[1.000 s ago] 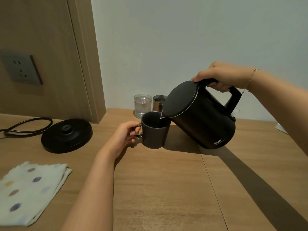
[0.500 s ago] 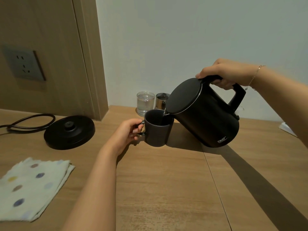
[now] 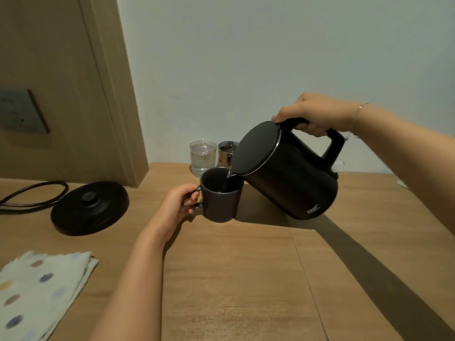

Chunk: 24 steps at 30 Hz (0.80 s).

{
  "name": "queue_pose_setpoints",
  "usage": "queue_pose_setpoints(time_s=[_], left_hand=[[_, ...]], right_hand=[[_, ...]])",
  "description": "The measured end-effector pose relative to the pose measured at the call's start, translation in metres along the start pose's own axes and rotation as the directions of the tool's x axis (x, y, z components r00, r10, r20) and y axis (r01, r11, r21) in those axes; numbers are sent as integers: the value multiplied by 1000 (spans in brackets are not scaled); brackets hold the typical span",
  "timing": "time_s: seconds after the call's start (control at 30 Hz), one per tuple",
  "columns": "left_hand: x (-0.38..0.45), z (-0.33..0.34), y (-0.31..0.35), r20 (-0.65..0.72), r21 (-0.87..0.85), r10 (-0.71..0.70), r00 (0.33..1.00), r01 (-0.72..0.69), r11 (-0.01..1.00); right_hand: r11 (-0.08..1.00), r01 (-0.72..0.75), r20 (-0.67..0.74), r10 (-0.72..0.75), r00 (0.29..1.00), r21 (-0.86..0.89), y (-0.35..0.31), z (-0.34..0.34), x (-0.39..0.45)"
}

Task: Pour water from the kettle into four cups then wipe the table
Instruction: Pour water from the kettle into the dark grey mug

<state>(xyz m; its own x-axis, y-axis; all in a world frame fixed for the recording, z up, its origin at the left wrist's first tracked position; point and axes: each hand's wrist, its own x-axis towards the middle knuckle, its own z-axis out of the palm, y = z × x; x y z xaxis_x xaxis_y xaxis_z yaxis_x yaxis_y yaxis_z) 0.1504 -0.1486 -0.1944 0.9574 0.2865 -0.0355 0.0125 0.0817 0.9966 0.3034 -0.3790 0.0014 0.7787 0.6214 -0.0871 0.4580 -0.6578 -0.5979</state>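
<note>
My right hand grips the handle of a black kettle, tilted to the left with its spout over a dark grey mug. A thin stream of water runs from the spout into the mug. My left hand holds the mug by its handle on the wooden table. Behind the mug, by the wall, stand a clear glass holding water and a shiny metal cup, partly hidden by the kettle. A folded dotted cloth lies at the front left.
The kettle's round black base sits on the left with its cord looping leftward. A wooden panel with a wall socket rises behind it. A white scrap lies at the table's far right.
The kettle has tipped a little further toward the mug. Both hands keep their holds, and the camera view has shifted slightly.
</note>
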Motion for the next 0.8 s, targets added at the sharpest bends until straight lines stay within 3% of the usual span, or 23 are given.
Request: queue_pose_setpoints(time_s=[0.2,0.37,0.8], left_hand=[[2,6,-3,-66,0,2,998,-2,1000],[3,6,-8,-125,18,16,992,-14,1000],[2,3,-1,-75,64,13,997,-9,998]], right_hand=[[1000,10,-29,-10,1000,3,2,-2,0],[998,50,57,-51,997,32,0,-4,-3],[996,37,-107,-28,994,78,0,5,-13]])
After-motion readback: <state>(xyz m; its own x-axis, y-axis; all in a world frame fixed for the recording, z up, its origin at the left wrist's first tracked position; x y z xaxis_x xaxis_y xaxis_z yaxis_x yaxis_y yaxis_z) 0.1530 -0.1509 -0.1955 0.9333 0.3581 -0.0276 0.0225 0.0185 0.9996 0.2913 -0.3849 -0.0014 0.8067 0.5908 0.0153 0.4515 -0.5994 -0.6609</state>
